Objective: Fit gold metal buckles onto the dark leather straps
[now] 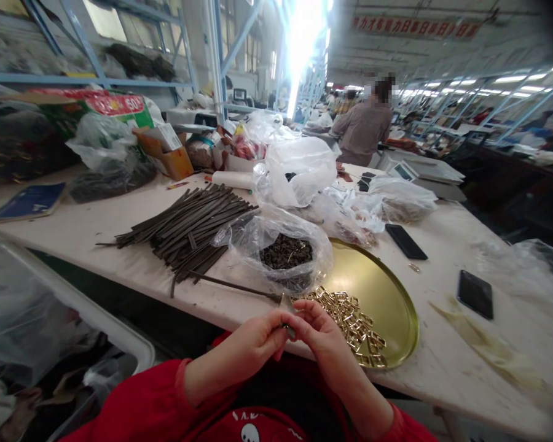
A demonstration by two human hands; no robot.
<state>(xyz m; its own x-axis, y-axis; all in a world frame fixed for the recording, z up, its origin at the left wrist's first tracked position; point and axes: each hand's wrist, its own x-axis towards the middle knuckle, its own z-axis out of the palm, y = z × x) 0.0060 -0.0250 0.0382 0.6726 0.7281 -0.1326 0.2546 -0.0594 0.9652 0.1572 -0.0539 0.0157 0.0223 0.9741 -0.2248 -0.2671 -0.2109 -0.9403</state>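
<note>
Here the left hand (260, 336) and the right hand (320, 325) are meeting at the table's near edge, fingertips pinching a small piece (289, 332) between them in a tight, narrow grip. That piece is showing dark with a bright, metallic-looking glint, its full shape hiding behind the fingers. Just beyond, a long dark strip (233, 286) is lying slim and nearly straight, one end pointing toward the hands; whether any fingers are gripping it, one cannot tell. On the right, gold buckles (350, 322) are gleaming in a heap, little open frames overlapping on a rounded golden tray (387, 288). An open clear bag (239, 240) is sitting behind, crinkling around a pile of small dark bits (286, 253). Farther left, a sheaf of dark strips (196, 224) is fanning across the pale table (96, 215).
</note>
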